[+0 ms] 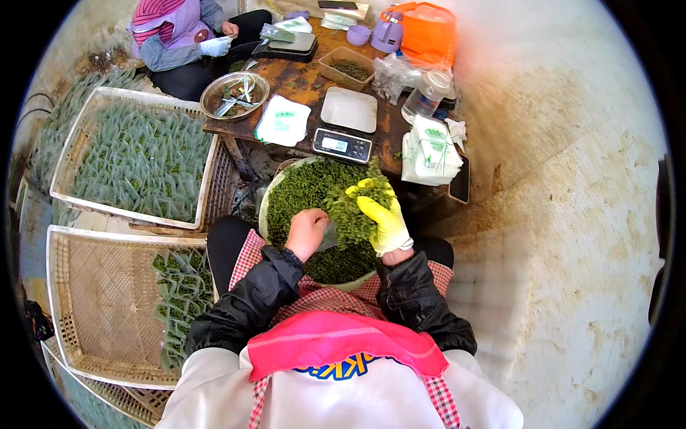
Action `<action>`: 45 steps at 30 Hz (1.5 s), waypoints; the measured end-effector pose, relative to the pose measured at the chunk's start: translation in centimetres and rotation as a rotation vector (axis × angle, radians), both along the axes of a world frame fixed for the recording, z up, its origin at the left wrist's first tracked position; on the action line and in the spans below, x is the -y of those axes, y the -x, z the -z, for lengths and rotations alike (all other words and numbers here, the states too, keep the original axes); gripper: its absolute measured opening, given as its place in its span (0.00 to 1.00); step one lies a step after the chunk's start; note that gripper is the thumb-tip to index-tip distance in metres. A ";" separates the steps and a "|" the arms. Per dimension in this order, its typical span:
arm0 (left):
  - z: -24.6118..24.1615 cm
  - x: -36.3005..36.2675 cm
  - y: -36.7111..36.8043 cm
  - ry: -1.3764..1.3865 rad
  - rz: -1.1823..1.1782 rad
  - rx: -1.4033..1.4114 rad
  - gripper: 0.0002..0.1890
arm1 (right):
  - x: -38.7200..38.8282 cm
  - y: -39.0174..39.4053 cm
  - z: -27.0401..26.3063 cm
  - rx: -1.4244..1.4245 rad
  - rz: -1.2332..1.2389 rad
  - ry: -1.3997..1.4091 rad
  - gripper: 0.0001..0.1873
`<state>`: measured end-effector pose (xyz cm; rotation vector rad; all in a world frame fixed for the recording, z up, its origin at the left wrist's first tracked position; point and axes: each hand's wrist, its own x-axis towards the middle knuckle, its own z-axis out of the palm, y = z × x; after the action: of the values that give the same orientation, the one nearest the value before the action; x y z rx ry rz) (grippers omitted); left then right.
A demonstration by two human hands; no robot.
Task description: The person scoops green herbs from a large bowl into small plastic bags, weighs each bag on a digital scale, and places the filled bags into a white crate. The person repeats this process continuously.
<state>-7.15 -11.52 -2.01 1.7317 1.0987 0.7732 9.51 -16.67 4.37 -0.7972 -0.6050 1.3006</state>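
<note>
My right hand (381, 217), in a yellow glove with a pale cuff, grips a clump of small green sprigs (351, 217). My bare left hand (308, 230) pinches the edge of a clear plastic bag (328, 238) just left of the clump. Both hands are above a large round tub (263, 214) heaped with small green berries or buds (300, 187); which of the two I cannot tell. Beyond the tub, at the table's near edge, a digital scale (348, 115) has a bare pan and a lit display.
The wooden table (292, 80) holds a steel bowl (206, 88), stacked printed bags (283, 120), bundled bags (429, 155), a plastic jar (426, 96) and a tan box (327, 67). At left are plastic crates (128, 220) of filled bags. Another person (182, 48) sits at upper left.
</note>
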 end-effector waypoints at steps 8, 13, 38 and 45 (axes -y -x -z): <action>1.8 0.4 -0.8 0.189 -0.017 0.058 0.11 | -0.9 0.4 -0.8 0.051 -0.059 -0.064 0.18; 3.0 0.1 -0.3 0.328 -0.034 0.036 0.10 | -1.3 1.1 -0.7 0.020 -0.068 -0.072 0.18; -1.7 2.8 -0.8 0.544 -0.055 0.316 0.14 | 2.8 1.4 7.1 0.458 -0.126 0.083 0.34; -0.4 2.2 -0.9 0.554 -0.109 0.352 0.15 | 2.8 1.2 4.7 0.052 -0.219 0.074 0.33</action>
<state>-6.28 -13.68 -1.66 1.0356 1.0431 0.7196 8.31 -19.49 -0.28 -0.8445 -0.7042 1.5130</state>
